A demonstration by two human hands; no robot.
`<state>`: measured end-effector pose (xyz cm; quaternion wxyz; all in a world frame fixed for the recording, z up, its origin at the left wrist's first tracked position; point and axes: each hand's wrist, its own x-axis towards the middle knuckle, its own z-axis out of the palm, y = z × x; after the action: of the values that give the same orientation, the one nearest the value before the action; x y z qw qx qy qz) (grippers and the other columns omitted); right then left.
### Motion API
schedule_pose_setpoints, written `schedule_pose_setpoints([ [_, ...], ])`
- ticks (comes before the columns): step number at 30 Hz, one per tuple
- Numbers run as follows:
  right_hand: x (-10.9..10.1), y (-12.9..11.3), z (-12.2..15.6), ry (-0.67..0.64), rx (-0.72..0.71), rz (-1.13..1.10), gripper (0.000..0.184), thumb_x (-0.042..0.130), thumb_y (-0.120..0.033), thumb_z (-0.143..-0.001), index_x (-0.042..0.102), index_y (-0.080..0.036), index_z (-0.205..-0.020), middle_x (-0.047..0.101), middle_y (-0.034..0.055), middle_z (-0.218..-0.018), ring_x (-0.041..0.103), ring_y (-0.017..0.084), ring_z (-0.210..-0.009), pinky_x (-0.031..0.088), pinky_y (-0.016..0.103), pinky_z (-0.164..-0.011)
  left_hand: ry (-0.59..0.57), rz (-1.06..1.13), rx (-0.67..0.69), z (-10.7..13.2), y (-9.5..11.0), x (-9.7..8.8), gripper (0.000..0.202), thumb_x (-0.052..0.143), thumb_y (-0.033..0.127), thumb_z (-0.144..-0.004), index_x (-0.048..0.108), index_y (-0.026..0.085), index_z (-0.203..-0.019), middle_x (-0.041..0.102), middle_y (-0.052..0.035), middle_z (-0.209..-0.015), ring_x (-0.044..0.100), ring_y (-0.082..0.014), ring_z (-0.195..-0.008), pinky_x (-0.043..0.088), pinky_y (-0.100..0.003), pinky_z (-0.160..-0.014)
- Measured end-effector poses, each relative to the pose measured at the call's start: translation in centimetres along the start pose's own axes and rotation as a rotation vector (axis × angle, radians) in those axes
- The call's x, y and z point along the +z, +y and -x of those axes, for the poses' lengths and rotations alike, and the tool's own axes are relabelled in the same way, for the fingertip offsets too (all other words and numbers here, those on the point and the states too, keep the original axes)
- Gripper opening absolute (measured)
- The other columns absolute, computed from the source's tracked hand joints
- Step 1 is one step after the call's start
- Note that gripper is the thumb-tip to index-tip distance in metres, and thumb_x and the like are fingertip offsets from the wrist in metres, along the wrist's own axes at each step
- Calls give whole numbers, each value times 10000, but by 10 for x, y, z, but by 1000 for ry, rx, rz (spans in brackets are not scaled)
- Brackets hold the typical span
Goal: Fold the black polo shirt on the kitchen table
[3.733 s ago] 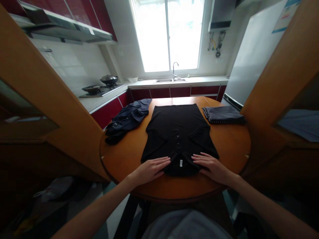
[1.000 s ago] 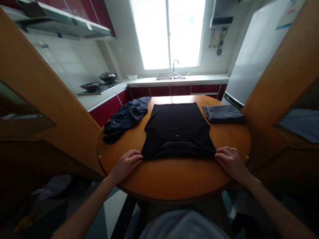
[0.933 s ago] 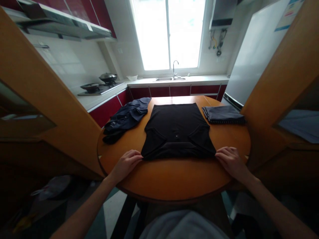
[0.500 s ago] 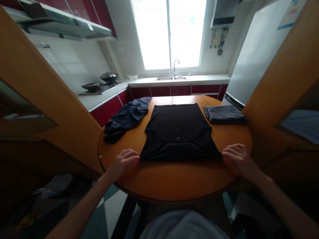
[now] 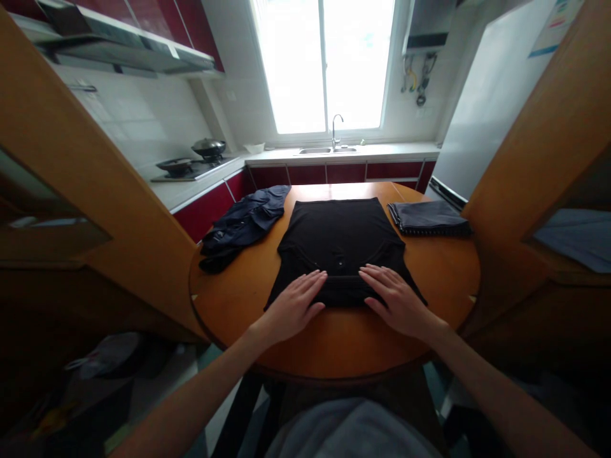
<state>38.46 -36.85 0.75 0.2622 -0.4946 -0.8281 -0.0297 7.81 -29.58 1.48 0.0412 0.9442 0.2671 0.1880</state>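
Shirt [image 5: 340, 238] lay on the table [image 5: 449, 267], its near fold pressed by left hand [image 5: 292, 305] and right hand [image 5: 394, 302], palms flat, gripping nothing; uneven pressure risked skewing the fold.

A shirt [image 5: 341, 245] lies mid-frame on the table [image 5: 334, 343], with both hands [image 5: 292, 306] [image 5: 394, 302] flat on its lower edge. Crumpled clothes [image 5: 243, 226] lie to its left and a folded cloth [image 5: 427, 218] to its right.

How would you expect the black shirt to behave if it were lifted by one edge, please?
The black shirt is probably floppy: it lies flat on the table, its near edge folded under both flat hands. Lifted by one edge, the fold would likely fall open. It looks thin, so probably light.
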Motion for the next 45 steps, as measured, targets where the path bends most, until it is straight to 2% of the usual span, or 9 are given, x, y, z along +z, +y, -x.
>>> schedule_pose_setpoints([
  [3,34,-16,-18,-115,-27,-14,647,462,-419,-1003,303,-178,-1583,359,121,-1608,299,258,-1499,258,496,-1219,-125,-7,69,-25,16,30,696,428,494,-1027,202,181,-1607,293,-125,-1634,229,-261,-1526,216,-461,-1239],
  [7,56,-10,-11,-184,-4,0,719,459,-500,-996,271,-145,-1591,313,150,-1619,263,258,-1514,214,501,-1237,-177,0,60,-25,12,50,760,415,556,-1014,154,173,-1615,234,-137,-1649,163,-254,-1542,160,-449,-1249],
  [12,54,3,5,-188,22,39,723,419,-532,-1008,224,-176,-1606,256,120,-1644,217,247,-1528,202,499,-1240,-174,10,32,-9,2,45,797,435,532,-1014,63,181,-1626,176,-122,-1666,131,-239,-1548,144,-411,-1252],
  [21,46,18,36,-192,43,156,807,391,-573,-1009,62,-165,-1622,185,134,-1660,179,249,-1537,178,497,-1242,-238,-177,-34,35,-11,33,796,367,533,-1036,-22,158,-1621,79,-135,-1675,88,-253,-1551,133,-450,-1252],
  [26,42,-20,37,-93,179,214,861,436,-551,-995,95,-55,-1610,197,218,-1638,127,312,-1541,152,542,-1235,-64,-229,-77,30,4,35,776,402,462,-1034,33,108,-1618,117,-172,-1667,115,-277,-1548,183,-490,-1245],
  [31,53,-55,-4,-94,95,136,736,394,-482,-1022,202,-62,-1595,152,161,-1660,76,271,-1552,101,512,-1253,-27,-216,-4,-6,24,52,653,389,286,-1014,178,98,-1603,238,-149,-1648,155,-260,-1543,185,-495,-1250],
  [34,62,-44,-16,-131,107,88,718,378,-508,-1023,274,-61,-1575,226,171,-1643,131,265,-1546,114,504,-1252,-63,-205,2,-18,24,64,615,397,287,-1008,265,106,-1580,280,-150,-1634,196,-267,-1534,204,-499,-1245],
  [37,63,-24,-7,-145,153,90,738,356,-555,-1019,301,-65,-1567,243,171,-1637,148,256,-1544,95,501,-1254,-69,-191,-28,-17,20,69,601,390,330,-1025,277,118,-1576,241,-140,-1649,191,-258,-1535,219,-480,-1245],
  [45,36,7,35,-172,253,225,813,371,-615,-994,236,-81,-1591,264,184,-1625,161,276,-1539,54,537,-1250,-101,-81,-141,-10,11,65,718,442,482,-1014,229,104,-1586,218,-173,-1649,173,-279,-1536,229,-492,-1239],
])
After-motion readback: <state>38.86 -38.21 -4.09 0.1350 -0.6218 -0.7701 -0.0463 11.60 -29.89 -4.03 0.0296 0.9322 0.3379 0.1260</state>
